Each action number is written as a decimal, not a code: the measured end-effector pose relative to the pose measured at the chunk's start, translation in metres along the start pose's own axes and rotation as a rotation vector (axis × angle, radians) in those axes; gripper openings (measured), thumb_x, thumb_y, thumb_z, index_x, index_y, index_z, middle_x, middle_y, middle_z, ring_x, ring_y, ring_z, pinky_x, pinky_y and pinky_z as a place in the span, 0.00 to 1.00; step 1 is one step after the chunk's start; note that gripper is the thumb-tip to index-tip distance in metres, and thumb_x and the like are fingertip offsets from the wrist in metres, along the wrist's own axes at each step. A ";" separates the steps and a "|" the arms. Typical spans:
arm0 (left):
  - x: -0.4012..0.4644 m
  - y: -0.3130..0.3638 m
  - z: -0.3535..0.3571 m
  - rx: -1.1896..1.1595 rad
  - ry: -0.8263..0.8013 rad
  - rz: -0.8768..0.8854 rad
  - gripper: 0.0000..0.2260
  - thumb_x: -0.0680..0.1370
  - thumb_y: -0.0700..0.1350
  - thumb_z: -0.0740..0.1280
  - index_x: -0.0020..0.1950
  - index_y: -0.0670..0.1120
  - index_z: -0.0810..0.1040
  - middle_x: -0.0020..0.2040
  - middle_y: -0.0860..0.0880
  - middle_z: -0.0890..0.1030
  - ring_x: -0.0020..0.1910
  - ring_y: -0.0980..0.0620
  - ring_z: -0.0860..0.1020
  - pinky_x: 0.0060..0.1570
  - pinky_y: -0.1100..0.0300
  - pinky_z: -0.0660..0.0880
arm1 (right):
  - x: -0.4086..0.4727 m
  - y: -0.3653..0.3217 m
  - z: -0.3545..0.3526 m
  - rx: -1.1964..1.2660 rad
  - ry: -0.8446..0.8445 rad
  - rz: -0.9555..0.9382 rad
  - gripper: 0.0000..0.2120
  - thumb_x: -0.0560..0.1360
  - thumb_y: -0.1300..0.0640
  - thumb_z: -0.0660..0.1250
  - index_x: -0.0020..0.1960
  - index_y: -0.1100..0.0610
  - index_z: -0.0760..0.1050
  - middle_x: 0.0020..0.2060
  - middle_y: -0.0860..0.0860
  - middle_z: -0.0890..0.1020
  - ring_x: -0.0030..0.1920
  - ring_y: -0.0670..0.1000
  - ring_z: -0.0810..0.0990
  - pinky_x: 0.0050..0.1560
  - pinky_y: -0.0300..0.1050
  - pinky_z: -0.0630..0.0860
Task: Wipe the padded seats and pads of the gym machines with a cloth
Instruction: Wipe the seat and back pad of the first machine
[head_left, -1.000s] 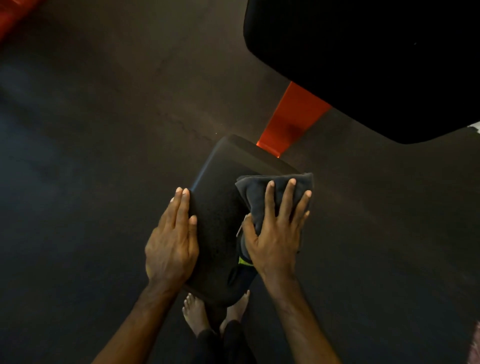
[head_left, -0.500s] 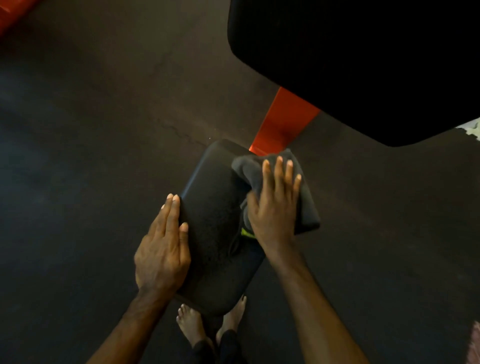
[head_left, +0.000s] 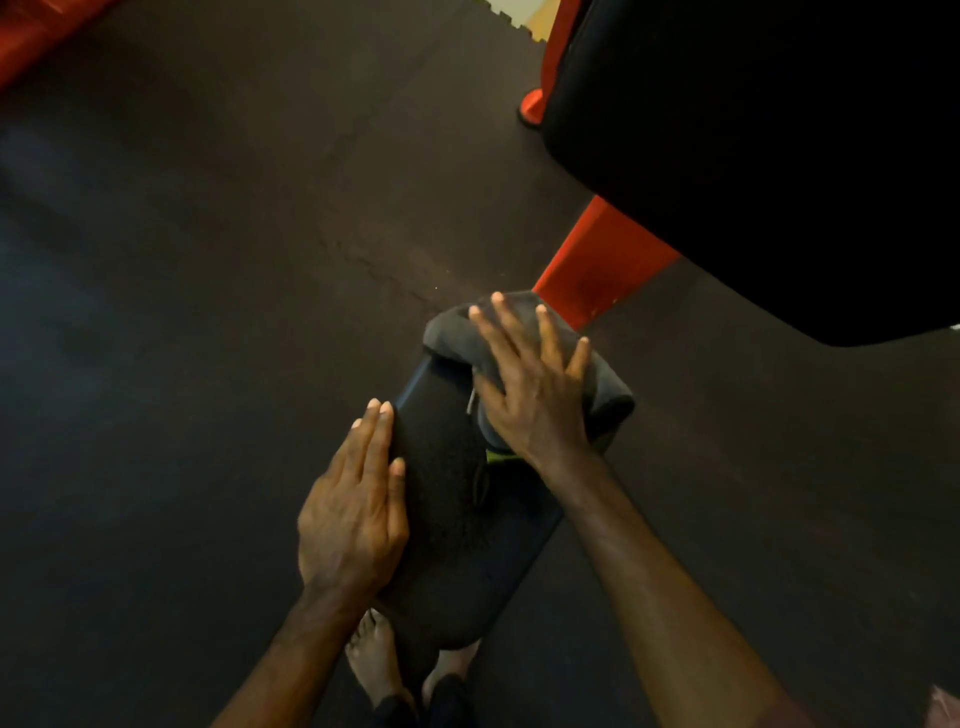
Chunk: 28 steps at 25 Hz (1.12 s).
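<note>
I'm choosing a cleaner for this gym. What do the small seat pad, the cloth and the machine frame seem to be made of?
Seat pad: probably vinyl or leatherette over foam; matte black, finely grained top, smoother rounded edge.
Cloth: soft dark grey fabric, perhaps microfibre or terry; it bunches in thick folds under the right hand.
Frame: likely painted metal; flat, smooth orange-red faces.

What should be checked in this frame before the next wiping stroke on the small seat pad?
1. Cloth under right hand, fingers spread flat on it: ok.
2. Cloth on the seat pad: ok, at its far end, partly overhanging.
3. Left hand flat on the pad's left edge, steadying it: ok.
4. Near half of the pad already wiped: cannot tell.
5. Large black pad above clear of the stroke: ok.
</note>
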<state>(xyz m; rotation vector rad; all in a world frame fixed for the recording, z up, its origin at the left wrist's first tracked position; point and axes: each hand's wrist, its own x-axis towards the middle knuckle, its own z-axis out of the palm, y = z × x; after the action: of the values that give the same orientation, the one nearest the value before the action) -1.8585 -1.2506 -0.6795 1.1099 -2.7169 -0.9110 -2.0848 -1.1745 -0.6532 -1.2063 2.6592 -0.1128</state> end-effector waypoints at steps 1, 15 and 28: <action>-0.001 -0.001 0.000 -0.006 0.001 0.003 0.27 0.87 0.56 0.51 0.86 0.54 0.55 0.85 0.54 0.58 0.82 0.52 0.63 0.62 0.51 0.77 | -0.010 0.012 0.000 -0.044 -0.003 -0.096 0.34 0.81 0.35 0.53 0.84 0.37 0.49 0.85 0.43 0.48 0.84 0.60 0.53 0.74 0.77 0.59; -0.001 -0.002 -0.001 -0.021 0.023 -0.011 0.27 0.87 0.56 0.51 0.86 0.54 0.55 0.85 0.53 0.60 0.81 0.52 0.65 0.68 0.49 0.77 | -0.011 0.057 -0.013 0.033 -0.038 -0.106 0.37 0.76 0.35 0.57 0.83 0.33 0.49 0.84 0.45 0.58 0.78 0.58 0.66 0.70 0.64 0.71; -0.001 -0.009 0.010 -0.016 0.050 -0.027 0.26 0.87 0.54 0.53 0.86 0.51 0.57 0.84 0.52 0.62 0.81 0.53 0.64 0.72 0.53 0.70 | 0.018 -0.047 0.007 -0.155 -0.016 -0.032 0.38 0.79 0.32 0.56 0.85 0.40 0.48 0.86 0.50 0.46 0.84 0.62 0.45 0.77 0.76 0.49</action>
<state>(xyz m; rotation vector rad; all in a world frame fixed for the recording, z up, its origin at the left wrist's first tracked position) -1.8549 -1.2498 -0.6928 1.1536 -2.6564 -0.8946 -2.0599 -1.2189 -0.6551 -1.2903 2.6771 0.0995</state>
